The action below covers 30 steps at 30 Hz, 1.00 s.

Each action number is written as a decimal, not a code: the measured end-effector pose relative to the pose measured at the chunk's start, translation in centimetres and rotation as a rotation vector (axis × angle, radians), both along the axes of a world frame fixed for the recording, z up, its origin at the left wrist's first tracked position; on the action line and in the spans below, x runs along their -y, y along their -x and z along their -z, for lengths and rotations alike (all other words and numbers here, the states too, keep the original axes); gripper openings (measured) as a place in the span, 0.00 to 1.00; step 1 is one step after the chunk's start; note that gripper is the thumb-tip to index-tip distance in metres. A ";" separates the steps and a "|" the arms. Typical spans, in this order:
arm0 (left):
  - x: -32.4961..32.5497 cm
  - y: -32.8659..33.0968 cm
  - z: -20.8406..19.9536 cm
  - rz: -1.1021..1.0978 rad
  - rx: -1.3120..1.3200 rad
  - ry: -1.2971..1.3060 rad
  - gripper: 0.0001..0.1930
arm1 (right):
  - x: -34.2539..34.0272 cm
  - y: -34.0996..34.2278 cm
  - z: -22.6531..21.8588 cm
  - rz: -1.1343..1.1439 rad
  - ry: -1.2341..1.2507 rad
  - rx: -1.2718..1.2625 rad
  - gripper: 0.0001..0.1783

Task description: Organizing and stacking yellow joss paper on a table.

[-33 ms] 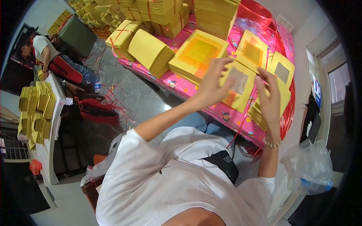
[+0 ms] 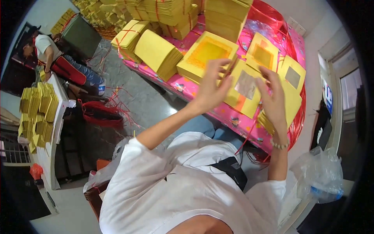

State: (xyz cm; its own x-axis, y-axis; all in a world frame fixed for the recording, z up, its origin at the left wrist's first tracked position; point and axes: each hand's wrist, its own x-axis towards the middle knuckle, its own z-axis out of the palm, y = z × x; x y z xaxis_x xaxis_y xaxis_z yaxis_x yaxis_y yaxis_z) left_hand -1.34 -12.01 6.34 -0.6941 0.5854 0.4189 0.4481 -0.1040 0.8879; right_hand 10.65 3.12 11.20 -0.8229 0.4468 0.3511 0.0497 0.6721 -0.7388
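My left hand [image 2: 212, 87] and my right hand [image 2: 272, 101] together hold up a yellow paper sheet [image 2: 244, 93] with a silver foil square in its middle. The left hand's fingers pinch its left edge and the right hand grips its right side. The sheet hangs over a pink patterned table [image 2: 183, 84]. Beneath my right hand lies a stack of similar yellow sheets [image 2: 290, 103]. A thick stack with a gold centre [image 2: 206, 54] sits just beyond my left hand, and two more foil sheets [image 2: 263, 54] lie further back.
Tied bundles of yellow paper [image 2: 171, 15] fill the far table, with a loose yellow stack [image 2: 157, 52] at its near edge. Another person [image 2: 50, 58] sits at the left by a white table of folded yellow paper [image 2: 39, 113]. Red strings [image 2: 101, 113] litter the floor. A clear plastic bag [image 2: 319, 175] sits at right.
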 end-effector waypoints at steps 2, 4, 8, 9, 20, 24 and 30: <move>3.7 2.9 0.6 -0.226 -0.093 -0.015 0.19 | 1.2 4.6 0.0 -0.141 -0.051 0.053 0.26; 6.9 5.5 1.8 -0.393 0.089 -0.089 0.18 | 2.0 9.7 1.0 -0.258 -0.096 0.115 0.30; 12.9 10.3 5.0 -0.667 0.239 -0.152 0.24 | 5.1 19.8 2.2 -0.397 -0.146 0.237 0.38; 13.8 10.8 5.3 -0.730 0.390 -0.163 0.27 | 5.9 22.2 2.8 -0.454 -0.026 0.295 0.40; 14.2 16.5 11.0 -0.477 1.008 -0.124 0.57 | 7.5 32.6 8.7 -0.710 0.430 0.765 0.40; 13.0 17.0 11.5 -0.573 1.034 -0.120 0.58 | 6.7 32.9 9.5 -0.710 0.402 0.761 0.41; 15.2 16.5 12.4 -0.426 1.156 -0.342 0.18 | 9.3 31.5 9.1 -0.757 0.286 0.770 0.47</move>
